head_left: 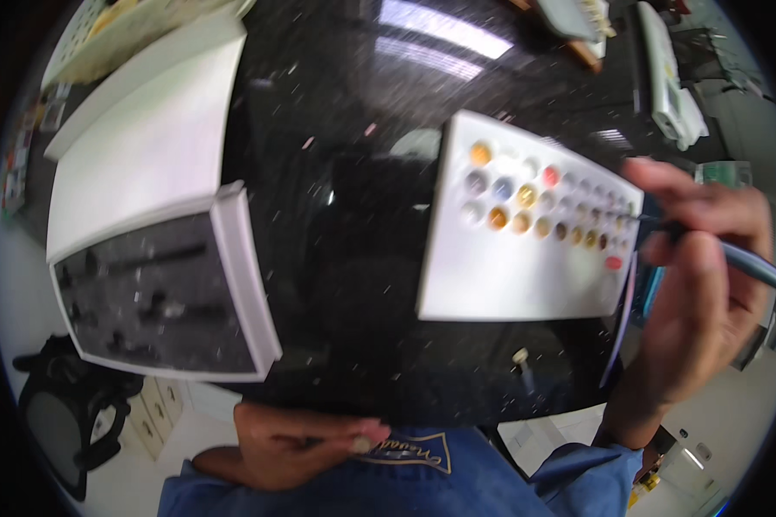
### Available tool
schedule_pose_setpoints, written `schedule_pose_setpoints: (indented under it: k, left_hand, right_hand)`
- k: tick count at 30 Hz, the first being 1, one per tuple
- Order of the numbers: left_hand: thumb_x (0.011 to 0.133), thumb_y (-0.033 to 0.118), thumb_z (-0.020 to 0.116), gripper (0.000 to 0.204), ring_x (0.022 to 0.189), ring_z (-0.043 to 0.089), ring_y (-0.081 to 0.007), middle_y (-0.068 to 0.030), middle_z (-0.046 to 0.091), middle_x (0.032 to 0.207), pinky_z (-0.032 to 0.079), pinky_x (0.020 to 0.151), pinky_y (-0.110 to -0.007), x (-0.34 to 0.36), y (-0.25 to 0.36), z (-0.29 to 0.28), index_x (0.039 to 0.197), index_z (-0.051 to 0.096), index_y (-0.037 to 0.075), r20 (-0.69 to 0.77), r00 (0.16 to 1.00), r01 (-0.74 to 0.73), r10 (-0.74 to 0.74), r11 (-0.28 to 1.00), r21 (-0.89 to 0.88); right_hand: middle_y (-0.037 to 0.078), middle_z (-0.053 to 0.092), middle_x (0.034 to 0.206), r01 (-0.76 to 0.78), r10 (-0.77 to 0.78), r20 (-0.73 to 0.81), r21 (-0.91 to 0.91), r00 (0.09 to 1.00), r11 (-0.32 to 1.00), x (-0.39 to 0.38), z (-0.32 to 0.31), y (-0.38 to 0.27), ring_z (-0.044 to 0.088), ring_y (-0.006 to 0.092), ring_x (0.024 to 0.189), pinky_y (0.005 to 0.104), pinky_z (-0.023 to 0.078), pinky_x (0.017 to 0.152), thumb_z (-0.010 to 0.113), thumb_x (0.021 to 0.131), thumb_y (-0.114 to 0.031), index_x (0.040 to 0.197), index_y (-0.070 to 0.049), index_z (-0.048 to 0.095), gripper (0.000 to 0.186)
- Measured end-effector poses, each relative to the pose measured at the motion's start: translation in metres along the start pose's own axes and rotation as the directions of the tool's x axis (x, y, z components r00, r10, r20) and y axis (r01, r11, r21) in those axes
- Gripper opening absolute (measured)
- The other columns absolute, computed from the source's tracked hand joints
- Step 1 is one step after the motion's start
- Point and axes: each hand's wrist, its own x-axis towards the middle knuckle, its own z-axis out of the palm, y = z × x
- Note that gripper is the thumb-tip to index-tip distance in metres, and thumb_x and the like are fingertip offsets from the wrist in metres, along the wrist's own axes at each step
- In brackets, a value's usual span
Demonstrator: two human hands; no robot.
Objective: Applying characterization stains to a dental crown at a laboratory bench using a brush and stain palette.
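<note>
My right hand (707, 250) is closed round a fine paintbrush (754, 263) with a blue-grey handle. Its thin tip reaches over the small wells at the right part of a white palette (500, 280); whether it touches paint is too blurred to tell. Rows of round wells hold yellow, amber, brown, grey, blue and pink colours, and a red patch (613, 263) marks the palette's right side. Low in front of my body, my left hand (289, 448) pinches a small pale beige piece (361, 445) at its fingertips; its exact kind does not show.
An open white box (254, 297) with dark foam stands on the black speckled table (345, 250) at left. A slim lilac stick (619, 332) and a small pale-tipped object (522, 358) lie near the palette. A white device (664, 77) sits far right, a black chair (56, 414) lower left.
</note>
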Motion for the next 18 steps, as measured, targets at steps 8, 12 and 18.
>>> schedule_pose_setpoints:
  k: [8, 12, 18]
  left_hand:
    - [0.075, -0.007, 0.066, 0.017, 0.082, 0.066, -0.0185, -0.0183, 0.066, 0.09, 0.054, 0.077, -0.025, 0.01, -0.004, 0.008, 0.091, 0.065, -0.007, -0.103, 0.984, -0.149, 0.147, 0.989, -0.006]
    - [0.074, -0.006, 0.067, 0.017, 0.081, 0.066, -0.0186, -0.0188, 0.066, 0.089, 0.054, 0.075, -0.025, 0.006, -0.007, 0.011, 0.091, 0.065, -0.007, -0.155, 0.979, -0.135, 0.132, 0.991, -0.007]
    - [0.075, -0.005, 0.067, 0.016, 0.081, 0.066, -0.0175, -0.0186, 0.066, 0.089, 0.055, 0.073, -0.024, 0.005, -0.011, 0.013, 0.091, 0.065, -0.007, -0.141, 0.967, -0.214, 0.213, 0.977, 0.008]
  right_hand:
    - [0.004, 0.035, 0.067, 0.176, -0.136, -0.141, 0.329, 0.981, 0.928, -0.076, 0.02, -0.03, 0.036, 0.014, 0.058, 0.0228, 0.031, 0.058, 0.05, 0.087, -0.022, 0.082, -0.005, 0.041, 0.02]
    - [0.006, 0.044, 0.067, 0.168, -0.16, -0.053, 0.366, 0.986, 0.915, -0.113, 0.051, -0.021, 0.046, 0.0131, 0.051, 0.0197, 0.039, 0.044, 0.057, 0.084, -0.02, 0.088, -0.005, 0.041, 0.023]
    - [0.009, 0.057, 0.067, 0.23, -0.193, -0.128, 0.426, 0.973, 0.875, -0.121, 0.064, -0.014, 0.057, 0.017, 0.048, 0.0229, 0.048, 0.041, 0.068, 0.068, -0.005, 0.079, -0.001, 0.056, 0.016]
